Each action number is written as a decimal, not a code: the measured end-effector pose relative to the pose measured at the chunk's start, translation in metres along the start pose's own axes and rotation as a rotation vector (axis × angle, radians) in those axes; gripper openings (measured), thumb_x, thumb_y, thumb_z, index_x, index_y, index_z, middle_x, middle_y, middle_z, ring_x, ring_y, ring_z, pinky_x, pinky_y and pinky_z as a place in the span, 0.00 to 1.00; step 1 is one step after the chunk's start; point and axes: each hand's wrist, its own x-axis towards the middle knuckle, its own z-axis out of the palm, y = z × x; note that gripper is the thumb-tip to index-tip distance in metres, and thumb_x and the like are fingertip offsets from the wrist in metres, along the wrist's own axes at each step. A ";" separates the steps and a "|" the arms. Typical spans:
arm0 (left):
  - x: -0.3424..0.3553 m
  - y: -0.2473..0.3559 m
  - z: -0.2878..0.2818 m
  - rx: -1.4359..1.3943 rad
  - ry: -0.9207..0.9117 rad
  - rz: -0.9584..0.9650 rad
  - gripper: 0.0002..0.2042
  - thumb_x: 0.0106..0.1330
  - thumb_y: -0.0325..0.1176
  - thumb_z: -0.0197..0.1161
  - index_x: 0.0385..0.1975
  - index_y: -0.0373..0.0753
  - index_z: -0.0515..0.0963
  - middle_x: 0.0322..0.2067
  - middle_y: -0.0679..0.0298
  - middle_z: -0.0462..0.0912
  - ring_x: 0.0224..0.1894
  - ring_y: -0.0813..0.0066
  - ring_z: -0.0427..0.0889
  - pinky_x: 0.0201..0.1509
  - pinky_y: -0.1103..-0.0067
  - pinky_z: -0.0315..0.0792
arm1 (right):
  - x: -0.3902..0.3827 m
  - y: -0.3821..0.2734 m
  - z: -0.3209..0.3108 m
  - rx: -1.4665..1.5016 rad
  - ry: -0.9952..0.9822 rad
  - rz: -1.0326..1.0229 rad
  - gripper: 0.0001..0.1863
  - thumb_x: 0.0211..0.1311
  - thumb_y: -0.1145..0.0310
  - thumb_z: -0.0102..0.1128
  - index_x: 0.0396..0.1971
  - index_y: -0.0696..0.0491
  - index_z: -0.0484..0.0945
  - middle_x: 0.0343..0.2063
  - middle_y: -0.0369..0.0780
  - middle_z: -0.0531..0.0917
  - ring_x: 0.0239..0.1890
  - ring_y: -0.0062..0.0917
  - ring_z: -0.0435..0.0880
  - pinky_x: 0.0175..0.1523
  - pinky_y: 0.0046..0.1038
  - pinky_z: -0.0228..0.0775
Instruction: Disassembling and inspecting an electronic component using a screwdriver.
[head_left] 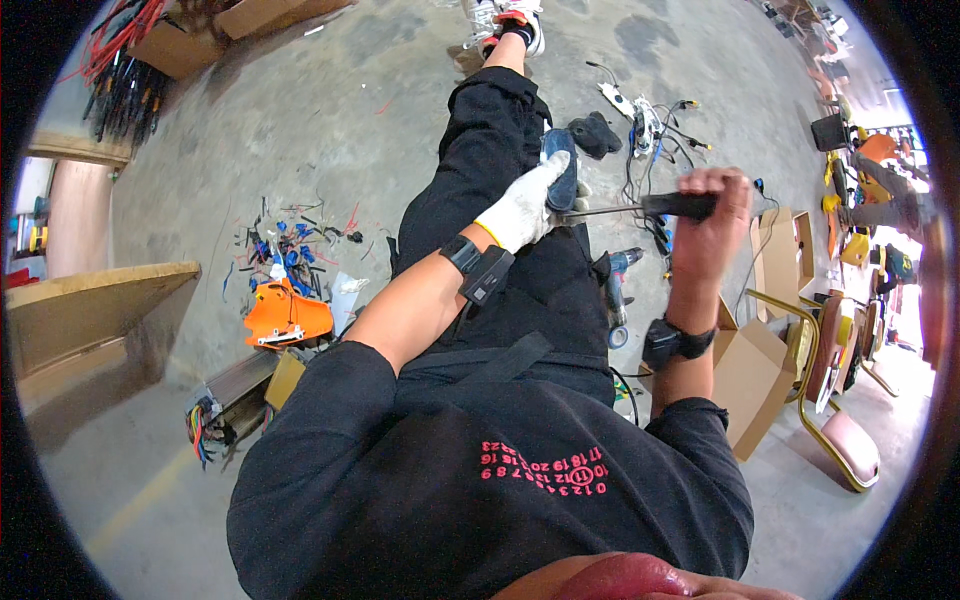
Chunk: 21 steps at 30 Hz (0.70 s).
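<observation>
My left hand [520,210], in a white glove with a yellow cuff edge, is closed around a dark blue oblong piece [562,182] over my black-trousered leg. My bare right hand [712,230] grips the black handle of a screwdriver [682,206]. Its metal shaft runs left toward the lower end of the blue piece, beside my gloved fingers. Whether the tip touches the piece is hard to make out. A black crumpled item [595,135], perhaps cloth, lies just beyond my left hand.
Right of my leg lie a power drill [617,278], a tape roll [618,337] and tangled cables [650,125]. Cardboard boxes [755,375] and a gold-framed chair [815,420] stand farther right. On the left are wire scraps [285,245], an orange plastic part [287,315] and a wooden tabletop [105,290].
</observation>
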 end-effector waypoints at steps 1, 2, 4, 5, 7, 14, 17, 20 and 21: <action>0.000 -0.001 0.000 -0.030 -0.014 0.000 0.19 0.77 0.49 0.50 0.50 0.38 0.72 0.37 0.55 0.82 0.33 0.63 0.85 0.34 0.65 0.85 | -0.004 0.011 0.007 -0.039 -0.024 0.001 0.09 0.75 0.65 0.56 0.37 0.53 0.69 0.28 0.36 0.76 0.34 0.23 0.78 0.43 0.30 0.74; 0.000 -0.001 0.000 -0.064 -0.022 -0.001 0.18 0.77 0.49 0.49 0.50 0.39 0.72 0.38 0.56 0.82 0.33 0.63 0.85 0.33 0.64 0.85 | -0.009 0.023 0.014 -0.111 -0.043 0.020 0.08 0.74 0.67 0.57 0.40 0.54 0.69 0.30 0.36 0.75 0.35 0.24 0.79 0.43 0.30 0.75; -0.001 -0.001 -0.002 -0.077 -0.013 0.006 0.18 0.77 0.50 0.49 0.50 0.40 0.73 0.38 0.57 0.82 0.34 0.64 0.85 0.33 0.65 0.85 | -0.020 0.043 0.024 -0.247 -0.005 0.072 0.10 0.71 0.73 0.59 0.45 0.54 0.67 0.36 0.38 0.76 0.37 0.25 0.80 0.45 0.32 0.76; -0.002 0.000 -0.003 -0.093 -0.003 0.005 0.18 0.77 0.50 0.48 0.50 0.42 0.73 0.38 0.59 0.83 0.34 0.65 0.85 0.33 0.66 0.85 | -0.025 0.048 0.028 -0.320 0.028 0.111 0.14 0.69 0.76 0.59 0.49 0.54 0.66 0.40 0.39 0.76 0.38 0.26 0.81 0.48 0.33 0.77; -0.004 0.003 -0.005 -0.143 -0.022 -0.009 0.17 0.78 0.50 0.48 0.49 0.43 0.74 0.37 0.61 0.83 0.32 0.67 0.85 0.32 0.67 0.85 | -0.029 0.053 0.030 -0.271 -0.013 0.114 0.28 0.65 0.82 0.59 0.61 0.54 0.59 0.48 0.43 0.75 0.42 0.30 0.83 0.53 0.36 0.78; -0.004 0.004 -0.002 -0.181 0.006 -0.035 0.17 0.77 0.50 0.50 0.47 0.41 0.74 0.34 0.58 0.82 0.30 0.63 0.84 0.30 0.65 0.85 | -0.020 0.032 0.015 -0.553 -0.081 -0.036 0.42 0.65 0.82 0.63 0.72 0.52 0.46 0.49 0.46 0.76 0.47 0.35 0.86 0.55 0.33 0.78; -0.005 0.003 -0.001 -0.081 0.038 0.012 0.18 0.76 0.50 0.52 0.48 0.39 0.72 0.35 0.56 0.81 0.29 0.61 0.83 0.32 0.64 0.85 | -0.014 0.035 0.007 -0.698 0.007 -0.183 0.41 0.64 0.79 0.65 0.71 0.52 0.49 0.48 0.44 0.76 0.45 0.27 0.83 0.53 0.28 0.78; -0.006 0.002 0.000 -0.046 0.035 0.010 0.19 0.75 0.49 0.54 0.48 0.38 0.72 0.35 0.55 0.81 0.29 0.62 0.83 0.33 0.64 0.85 | -0.012 0.040 0.000 -0.747 0.003 -0.202 0.41 0.64 0.78 0.67 0.70 0.52 0.51 0.48 0.43 0.76 0.45 0.24 0.82 0.52 0.26 0.77; -0.006 0.002 0.000 -0.050 0.033 0.011 0.19 0.75 0.49 0.54 0.48 0.38 0.72 0.35 0.55 0.81 0.29 0.62 0.83 0.33 0.64 0.85 | -0.013 0.041 -0.001 -0.747 0.003 -0.201 0.41 0.64 0.78 0.67 0.70 0.52 0.51 0.48 0.43 0.76 0.45 0.24 0.82 0.52 0.26 0.77</action>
